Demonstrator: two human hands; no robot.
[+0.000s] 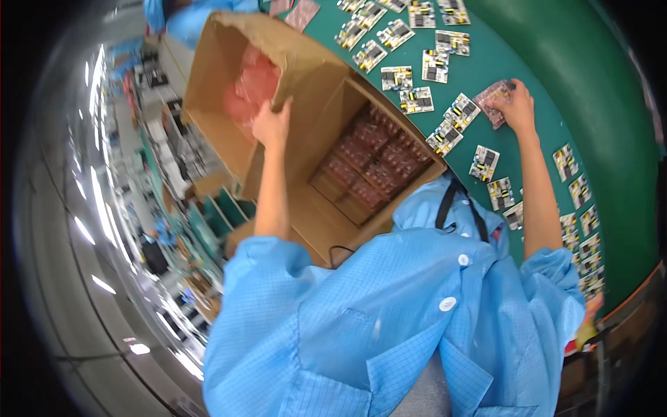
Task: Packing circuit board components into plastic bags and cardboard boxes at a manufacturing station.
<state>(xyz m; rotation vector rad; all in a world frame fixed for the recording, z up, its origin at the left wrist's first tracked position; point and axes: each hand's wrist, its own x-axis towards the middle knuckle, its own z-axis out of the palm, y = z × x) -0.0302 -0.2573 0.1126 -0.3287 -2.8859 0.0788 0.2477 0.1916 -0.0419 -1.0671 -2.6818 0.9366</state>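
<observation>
My left hand (272,124) reaches into an open cardboard box (306,76), fingers on a heap of pink plastic bags (256,80) at its edge. My right hand (513,104) rests on the green table (528,55), closed on a pink bag with a circuit board (493,94) in it. A second cardboard box (333,222) below it holds rows of bagged boards (372,156), packed upright. Many bare circuit boards (417,101) lie spread on the green table between and around my hands.
More circuit boards (580,222) line the table's right side down to its edge. A person in a blue sleeve (187,17) stands at the top left. Shelves and work benches (167,174) run along the left. My blue coat fills the bottom.
</observation>
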